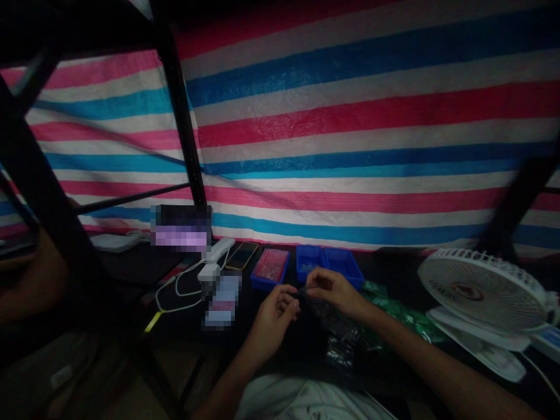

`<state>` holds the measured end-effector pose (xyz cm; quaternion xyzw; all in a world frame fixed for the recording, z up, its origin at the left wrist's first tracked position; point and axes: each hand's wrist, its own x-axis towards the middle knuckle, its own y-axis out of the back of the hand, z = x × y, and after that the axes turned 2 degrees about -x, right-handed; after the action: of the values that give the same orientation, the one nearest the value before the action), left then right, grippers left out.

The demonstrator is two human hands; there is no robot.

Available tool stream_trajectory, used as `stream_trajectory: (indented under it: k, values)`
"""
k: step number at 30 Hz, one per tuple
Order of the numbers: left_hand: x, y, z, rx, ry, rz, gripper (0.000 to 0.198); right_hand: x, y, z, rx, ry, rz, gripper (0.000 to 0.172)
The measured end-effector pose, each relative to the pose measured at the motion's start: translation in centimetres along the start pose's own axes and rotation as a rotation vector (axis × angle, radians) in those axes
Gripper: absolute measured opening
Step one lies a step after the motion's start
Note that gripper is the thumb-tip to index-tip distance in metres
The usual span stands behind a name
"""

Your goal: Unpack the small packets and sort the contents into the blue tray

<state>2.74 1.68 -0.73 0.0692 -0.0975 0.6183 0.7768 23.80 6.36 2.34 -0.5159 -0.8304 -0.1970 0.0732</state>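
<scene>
My left hand is closed, with its fingertips near a small dark item just in front of the blue trays. Beside it my right hand pinches at the same spot from the right. What lies between the fingers is too dark and small to name. Below my right hand lie dark, shiny plastic packets. A blue tray holding a red-pink packet stands behind my left hand. Past my right hand is a two-part blue tray, with small pale bits in its left compartment.
Crumpled green plastic bags lie under my right forearm. A white clip fan stands at the right. Left of the trays are a phone, a white power strip and loose cables. Another person's arm shows at far left, beyond a black post.
</scene>
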Motion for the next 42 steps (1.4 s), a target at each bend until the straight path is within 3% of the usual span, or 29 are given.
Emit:
stream_trajectory:
  k: [28,42]
  values:
    - [-0.21,0.10,0.15,-0.001,-0.056,-0.043,0.028,-0.05,0.14,0.22,-0.104,0.009,-0.011,0.035]
    - [-0.20,0.19,0.28,-0.011,-0.028,-0.037,0.035,-0.09,0.06,0.58,-0.044,-0.035,-0.016,0.037]
